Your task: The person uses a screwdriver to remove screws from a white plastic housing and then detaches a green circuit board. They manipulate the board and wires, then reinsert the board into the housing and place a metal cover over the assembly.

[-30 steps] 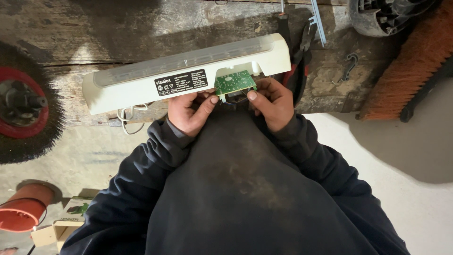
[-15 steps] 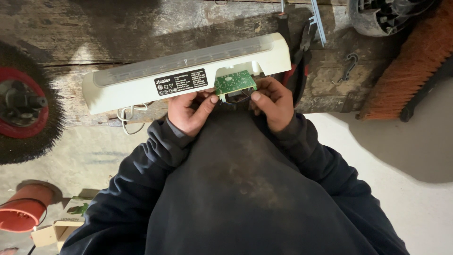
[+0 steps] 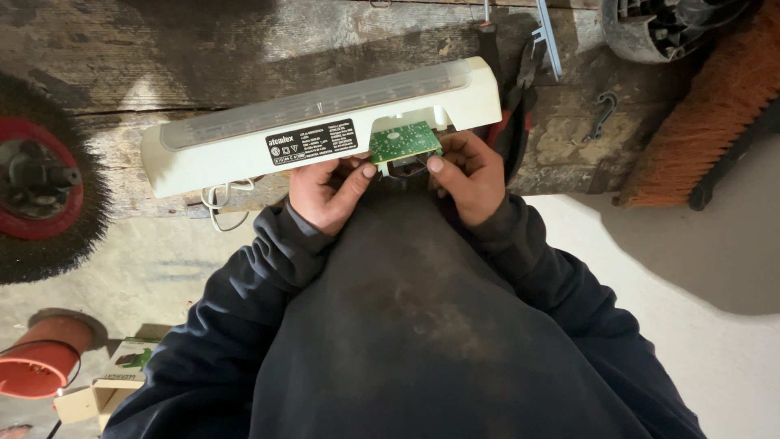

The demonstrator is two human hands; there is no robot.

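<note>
A long cream-white light fixture [image 3: 244, 154] with a black label lies across a worn wooden bench [image 3: 162, 57]. A small green circuit board [image 3: 405, 141] sticks out of an opening in its near side. My left hand [image 3: 329, 191] and my right hand [image 3: 467, 175] both pinch the lower edge of the board, thumbs up against it. Thin wires show just under the board, between my thumbs. My dark sleeves and jacket fill the lower middle of the view.
A white cable [image 3: 218, 199] hangs below the fixture's left end. A red-hubbed wire brush wheel [image 3: 36, 179] sits at left, an orange broom head [image 3: 715, 106] and a metal hook [image 3: 603, 114] at right. Red-handled pliers [image 3: 512, 122] lie behind my right hand. A terracotta pot [image 3: 41, 362] and small boxes stand on the floor.
</note>
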